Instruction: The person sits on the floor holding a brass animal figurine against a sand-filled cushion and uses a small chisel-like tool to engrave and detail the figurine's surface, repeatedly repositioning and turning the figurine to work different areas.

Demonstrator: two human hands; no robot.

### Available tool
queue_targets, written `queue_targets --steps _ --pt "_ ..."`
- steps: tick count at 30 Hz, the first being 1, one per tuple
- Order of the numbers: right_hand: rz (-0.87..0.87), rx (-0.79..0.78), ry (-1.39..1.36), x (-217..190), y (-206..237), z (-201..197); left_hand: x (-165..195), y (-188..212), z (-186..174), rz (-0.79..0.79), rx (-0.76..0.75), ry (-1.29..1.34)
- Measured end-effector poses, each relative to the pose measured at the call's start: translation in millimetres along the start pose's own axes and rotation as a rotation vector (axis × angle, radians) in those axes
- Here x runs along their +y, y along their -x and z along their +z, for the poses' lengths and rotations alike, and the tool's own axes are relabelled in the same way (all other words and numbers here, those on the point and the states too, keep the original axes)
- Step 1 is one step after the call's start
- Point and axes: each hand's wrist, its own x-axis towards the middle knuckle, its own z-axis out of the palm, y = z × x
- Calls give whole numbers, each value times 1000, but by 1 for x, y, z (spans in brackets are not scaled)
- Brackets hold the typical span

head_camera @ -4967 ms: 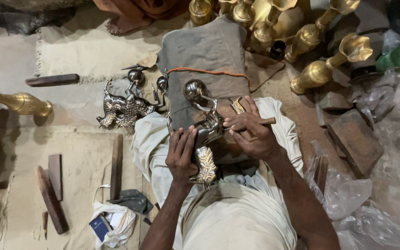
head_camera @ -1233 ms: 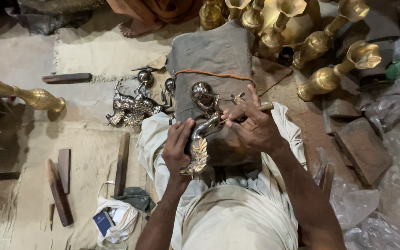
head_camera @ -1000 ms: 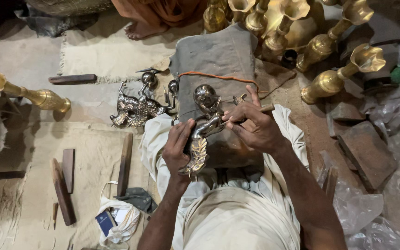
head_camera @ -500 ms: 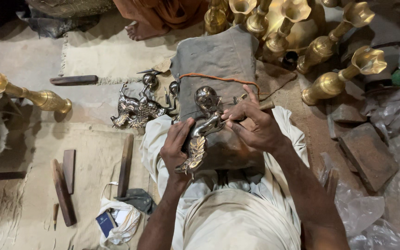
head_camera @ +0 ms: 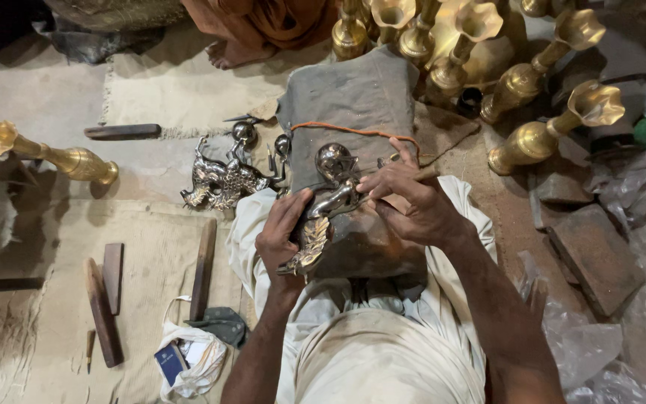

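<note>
Over the last second little has moved: the left hand (head_camera: 284, 238) has stayed wrapped around the silvery cast-metal figurine with a round knob head and a leafy brass-coloured tail (head_camera: 321, 217), and only the right hand (head_camera: 405, 200) has crept slightly along it, so the work reads as slow, close detailing on one spot. The left fingers are curled shut on the figurine's lower half. The right fingers are pinched together on a thin stick-like tool (head_camera: 422, 174) whose tip meets the figurine's middle. The figurine lies on a grey padded cloth block (head_camera: 353, 101) across the lap. At nine o'clock from the hands sits a second silvery ornate casting (head_camera: 222, 182); at one to two o'clock stand tall brass trumpet-mouthed vases (head_camera: 540, 135); at eight o'clock lie dark flat wooden sticks (head_camera: 102, 314)
</note>
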Motion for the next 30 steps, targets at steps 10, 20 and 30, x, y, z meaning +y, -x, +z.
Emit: queue_targets --steps 10,20,30 --pt "259 107 -258 -8 16 18 -8 -12 -3 116 132 123" --pt "488 238 -739 -34 49 108 5 1 -13 -488 150 1165" --pt "548 60 -474 -60 55 134 -51 5 -17 -672 108 1306"
